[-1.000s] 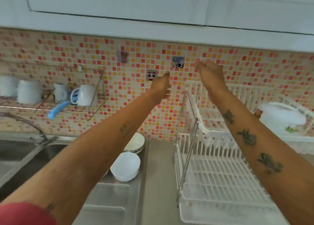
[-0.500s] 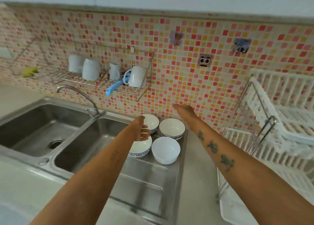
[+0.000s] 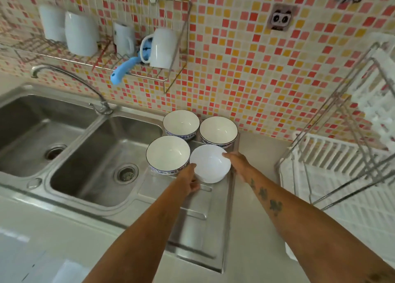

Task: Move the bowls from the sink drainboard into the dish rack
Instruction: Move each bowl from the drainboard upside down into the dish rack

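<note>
Several bowls stand on the steel drainboard (image 3: 198, 225) right of the sink. A plain white bowl (image 3: 210, 163) is nearest me. My left hand (image 3: 190, 179) cups its near-left side and my right hand (image 3: 237, 160) touches its right rim. Three blue-patterned bowls stand around it: one to its left (image 3: 167, 154), one at the back left (image 3: 181, 123), one at the back right (image 3: 218, 131). The white dish rack (image 3: 333, 175) with a metal frame stands on the counter at the right.
A double steel sink (image 3: 92, 154) with a curved tap (image 3: 70, 77) fills the left. A wire wall shelf (image 3: 128, 68) holds white mugs and a blue-handled tool above it. The tiled wall rises right behind the bowls.
My view has dropped from the wall to the drainboard. Both hands came down from in front of the tiles and now sit on either side of the plain white bowl.
</note>
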### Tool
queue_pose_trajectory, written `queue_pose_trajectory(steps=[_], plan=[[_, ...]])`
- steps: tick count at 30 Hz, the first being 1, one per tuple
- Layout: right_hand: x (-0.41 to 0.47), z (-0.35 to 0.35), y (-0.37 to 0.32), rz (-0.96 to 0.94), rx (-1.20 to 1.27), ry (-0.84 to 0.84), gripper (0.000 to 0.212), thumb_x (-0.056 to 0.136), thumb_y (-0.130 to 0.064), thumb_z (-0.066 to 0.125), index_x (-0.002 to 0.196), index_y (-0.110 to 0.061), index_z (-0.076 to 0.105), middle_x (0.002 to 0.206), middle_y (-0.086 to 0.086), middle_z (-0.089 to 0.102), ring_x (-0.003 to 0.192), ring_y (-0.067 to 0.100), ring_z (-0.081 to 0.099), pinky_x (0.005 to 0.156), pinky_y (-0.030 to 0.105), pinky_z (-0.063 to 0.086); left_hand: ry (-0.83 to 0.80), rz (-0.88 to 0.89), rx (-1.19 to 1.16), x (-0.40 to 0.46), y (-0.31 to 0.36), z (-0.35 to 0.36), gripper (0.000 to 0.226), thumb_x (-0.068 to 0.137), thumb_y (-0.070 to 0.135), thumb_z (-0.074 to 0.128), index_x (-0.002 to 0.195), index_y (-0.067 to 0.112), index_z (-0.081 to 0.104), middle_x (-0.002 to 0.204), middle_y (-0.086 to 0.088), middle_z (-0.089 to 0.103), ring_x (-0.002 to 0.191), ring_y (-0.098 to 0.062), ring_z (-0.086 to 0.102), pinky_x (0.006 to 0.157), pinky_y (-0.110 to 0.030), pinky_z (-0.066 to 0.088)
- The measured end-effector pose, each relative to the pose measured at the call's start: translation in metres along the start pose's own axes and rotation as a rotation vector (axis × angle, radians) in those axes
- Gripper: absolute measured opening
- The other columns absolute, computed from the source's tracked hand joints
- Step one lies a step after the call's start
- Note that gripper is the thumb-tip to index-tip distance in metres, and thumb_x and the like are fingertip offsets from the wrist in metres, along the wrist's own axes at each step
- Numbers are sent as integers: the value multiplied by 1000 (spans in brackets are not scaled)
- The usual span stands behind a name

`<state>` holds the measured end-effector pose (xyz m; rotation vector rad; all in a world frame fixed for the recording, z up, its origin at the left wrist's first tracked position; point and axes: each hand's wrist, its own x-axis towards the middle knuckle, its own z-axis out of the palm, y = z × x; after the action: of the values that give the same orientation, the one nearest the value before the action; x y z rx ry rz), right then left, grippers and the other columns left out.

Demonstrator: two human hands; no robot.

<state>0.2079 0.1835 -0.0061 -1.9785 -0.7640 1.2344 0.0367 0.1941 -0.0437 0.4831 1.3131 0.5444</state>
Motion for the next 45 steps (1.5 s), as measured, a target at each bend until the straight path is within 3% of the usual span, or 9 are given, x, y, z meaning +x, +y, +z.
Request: queue_pose_trajectory(steps=[5, 10, 15, 21, 25, 29, 32, 40, 45], plan=[[12, 17, 18, 33, 12, 51, 39, 89, -11, 54, 127, -3, 52, 128, 21, 57, 101, 28, 55, 89, 41, 50, -22, 15, -15, 6, 1, 14, 24, 99, 29, 49, 118, 15, 47, 89, -16, 54, 64, -24, 49, 58, -35, 44], [14, 25, 23, -13, -47, 95, 53, 84, 3, 40, 136, -5, 46, 134, 18, 53, 120, 33, 51, 89, 31, 44, 38, 58, 47, 15, -1, 13, 41, 99, 11, 41, 139, 0, 40, 111, -20, 49, 69, -26, 52, 39, -32, 54], [11, 22, 27, -34, -20, 153, 42, 82, 7, 40, 120, -1, 56, 116, 18, 59, 96, 26, 50, 79, 28, 42, -22, 48, 37, 15, -2, 14, 42, 99, 4, 40, 140, 0, 38, 118, -24, 50, 82, -29, 55, 87, -50, 52], [-11, 8, 6, -108, -23, 178, 40, 80, 6, 43, 115, -2, 60, 106, 13, 59, 94, 26, 53, 77, 33, 48, -77, 84, 2, -13, 6, 18, 46, 96, -2, 37, 142, 2, 36, 117, -19, 48, 103, -36, 50, 93, -52, 49], [-39, -11, -34, -207, 22, 241, 47, 81, 5, 41, 125, -4, 57, 117, 13, 62, 103, 28, 56, 83, 35, 50, -212, 154, -92, -54, 40, 25, 48, 96, 2, 46, 142, 5, 36, 124, -19, 48, 109, -36, 51, 89, -49, 50], [-82, -36, -87, -322, 86, 356, 57, 81, 5, 40, 135, -10, 51, 131, 13, 57, 119, 34, 54, 92, 39, 50, -407, 212, -164, -117, 89, 37, 43, 93, 36, 58, 127, 14, 42, 119, -17, 53, 94, -33, 57, 68, -50, 57], [-123, -62, -126, -463, 141, 424, 57, 79, 6, 38, 131, -10, 54, 130, 13, 57, 118, 33, 55, 84, 35, 49, -534, 209, -167, -158, 125, 49, 58, 88, 53, 56, 130, 15, 42, 128, -17, 48, 104, -37, 54, 73, -51, 57], [-236, -161, -179, -752, 200, 676, 55, 85, -3, 36, 137, -17, 50, 134, 9, 55, 120, 30, 53, 94, 43, 50, -1036, 328, 138, -269, 167, 131, 38, 91, 45, 49, 126, 30, 56, 126, -9, 60, 104, -34, 62, 74, -39, 58], [-281, -232, -151, -750, 199, 894, 57, 89, -1, 34, 143, -19, 41, 144, 8, 47, 129, 31, 46, 101, 46, 46, -1103, 386, 284, -316, 148, 206, 29, 93, 45, 43, 109, 30, 61, 115, -8, 64, 98, -34, 63, 79, -40, 51]])
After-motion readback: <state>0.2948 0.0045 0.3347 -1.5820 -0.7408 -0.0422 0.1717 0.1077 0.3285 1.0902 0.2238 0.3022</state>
